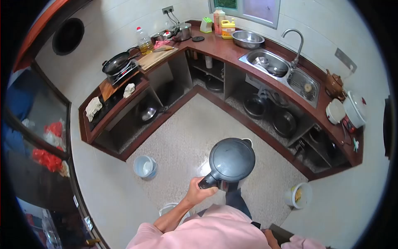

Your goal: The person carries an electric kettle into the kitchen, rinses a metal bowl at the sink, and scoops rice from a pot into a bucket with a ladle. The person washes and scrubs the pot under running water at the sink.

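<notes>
Your left hand (200, 192) is wrapped around the black handle (209, 180) of the electric kettle (232, 159), up over the floor (178, 128). Your right hand (270, 239) is down low; I can't tell if it is holding anything.

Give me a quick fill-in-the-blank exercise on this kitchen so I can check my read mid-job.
1. The left hand grips the kettle by its ____.
2. The black frying pan sits on the portable ____.
3. The light-blue bucket stands on the ____.
4. The pump bottle on the countertop is coloured ____.

Missing words: handle; stove; floor; yellow.
</notes>
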Demonstrator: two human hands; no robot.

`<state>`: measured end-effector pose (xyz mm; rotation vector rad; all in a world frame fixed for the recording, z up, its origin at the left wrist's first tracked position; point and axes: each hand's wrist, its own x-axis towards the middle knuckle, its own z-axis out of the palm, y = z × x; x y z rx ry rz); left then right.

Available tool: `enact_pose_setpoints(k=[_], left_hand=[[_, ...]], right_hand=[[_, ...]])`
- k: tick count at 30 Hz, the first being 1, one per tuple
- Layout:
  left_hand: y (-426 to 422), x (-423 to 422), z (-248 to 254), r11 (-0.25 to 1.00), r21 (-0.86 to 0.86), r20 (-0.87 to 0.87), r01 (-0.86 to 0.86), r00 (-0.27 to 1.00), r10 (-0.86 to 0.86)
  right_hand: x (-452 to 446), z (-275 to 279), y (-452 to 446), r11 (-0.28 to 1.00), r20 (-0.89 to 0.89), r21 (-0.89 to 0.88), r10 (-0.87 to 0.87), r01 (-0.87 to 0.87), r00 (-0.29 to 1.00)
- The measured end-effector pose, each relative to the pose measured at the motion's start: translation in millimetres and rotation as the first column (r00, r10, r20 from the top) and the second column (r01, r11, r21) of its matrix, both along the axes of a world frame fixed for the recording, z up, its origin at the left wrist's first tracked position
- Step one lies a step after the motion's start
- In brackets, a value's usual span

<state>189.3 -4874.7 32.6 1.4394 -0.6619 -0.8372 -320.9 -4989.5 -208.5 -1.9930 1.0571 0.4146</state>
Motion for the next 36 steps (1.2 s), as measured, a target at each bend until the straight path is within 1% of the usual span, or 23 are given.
enact_pose_setpoints(k=[2,3,4,6,7,8,9,10,11,13,14,16,18,20,21,24,26,27,30,33,34,35,36], left_hand=[[-50.1,36.9,1.1,0.999,-0.009,-0.072,-0.041,0.997,0.041],[-80.8,56.6,4.3,0.997,-0.025,-0.059,-0.066,0.996,0.065],[-105.4,74.5,10.9,0.996,-0.030,-0.052,-0.089,0.995,0.087],[-146.9,112.1,14.0,0.990,-0.047,-0.036,-0.134,0.990,0.133],[-167.1,133.1,20.1,0.984,-0.033,-0.065,-0.173,0.983,0.171],[-183.9,150.3,25.1,0.977,-0.013,-0.105,-0.214,0.972,0.211],[-201.2,166.6,28.0,0.967,0.011,-0.146,-0.255,0.956,0.254],[-220.5,185.6,36.1,0.954,0.035,-0.062,-0.297,0.952,0.299],[-240.0,206.4,41.4,0.948,0.031,-0.043,-0.317,0.947,0.318],[-267.0,252.6,31.7,0.949,-0.073,-0.051,-0.307,0.951,0.304],[-281.5,277.2,27.3,0.950,-0.061,-0.008,-0.306,0.952,0.306],[-317.5,328.5,26.7,0.949,-0.080,0.014,-0.304,0.952,0.306],[-349.4,385.5,18.5,0.959,-0.071,0.041,-0.274,0.960,0.277],[-386.6,446.3,11.3,0.969,-0.100,0.058,-0.227,0.971,0.233],[-407.3,469.5,15.7,0.970,-0.107,0.034,-0.218,0.974,0.223],[-474.4,552.9,19.3,0.984,-0.120,0.051,-0.132,0.989,0.139],[-519.5,599.8,21.7,0.989,-0.119,0.059,-0.083,0.994,0.090],[-547.2,614.2,22.8,0.981,-0.161,0.137,-0.111,0.982,0.133],[-606.5,653.8,27.8,0.978,-0.189,0.055,-0.086,0.994,0.098],[-656.9,693.1,20.2,0.968,-0.246,0.032,-0.058,0.997,0.068],[-670.6,704.2,16.0,0.955,-0.291,-0.005,-0.055,0.998,0.056],[-684.2,711.8,13.7,0.951,-0.302,-0.009,-0.072,0.997,0.073],[-700.0,717.2,12.4,0.959,-0.264,-0.010,-0.106,0.994,0.107]], right_hand=[[15.7,-30.5,-57.2,0.999,-0.025,0.007,0.031,-0.031,0.999],[34.5,-40.8,-98.8,0.999,-0.031,0.000,0.047,-0.047,0.998],[51.3,-46.9,-137.2,0.989,-0.045,-0.004,0.147,-0.147,0.988],[113.2,-54.4,-217.9,0.982,-0.197,-0.056,0.167,-0.181,0.966],[148.0,-60.3,-260.8,0.984,-0.217,-0.037,0.165,-0.177,0.962],[183.6,-68.1,-298.5,0.975,-0.149,-0.117,0.168,-0.186,0.974],[239.6,-33.7,-337.5,0.975,-0.155,-0.097,0.184,-0.201,0.971],[285.1,-28.4,-371.0,0.955,-0.024,-0.220,0.197,-0.198,0.980],[344.1,6.6,-407.2,0.969,-0.042,-0.118,0.215,-0.218,0.976],[441.8,40.4,-458.3,0.950,0.093,-0.180,0.273,-0.253,0.958],[485.5,50.3,-479.4,0.947,0.151,-0.200,0.284,-0.252,0.947],[570.1,67.9,-508.6,0.900,0.397,-0.397,0.344,-0.179,0.851],[642.5,90.6,-527.3,0.914,0.449,-0.364,0.342,-0.180,0.826],[693.0,78.8,-541.1,0.921,0.406,-0.342,0.324,-0.187,0.855],[706.0,77.6,-544.2,0.926,0.375,-0.324,0.316,-0.196,0.872],[752.8,115.7,-553.7,0.948,0.098,-0.183,0.280,-0.260,0.955],[759.0,94.5,-556.7,0.973,0.164,-0.170,0.185,-0.157,0.969],[761.7,86.4,-556.6,0.982,0.195,-0.159,0.128,-0.098,0.972],[770.8,88.5,-558.7,0.996,0.165,-0.082,-0.009,0.023,0.986],[792.2,94.9,-583.1,0.998,0.061,-0.042,-0.039,0.042,0.997],[798.1,90.6,-593.7,0.996,0.081,-0.014,-0.088,0.089,0.993],[803.9,90.0,-601.2,0.989,0.136,-0.047,-0.134,0.142,0.982],[814.7,92.2,-616.1,0.980,0.201,-0.082,-0.165,0.184,0.966]])
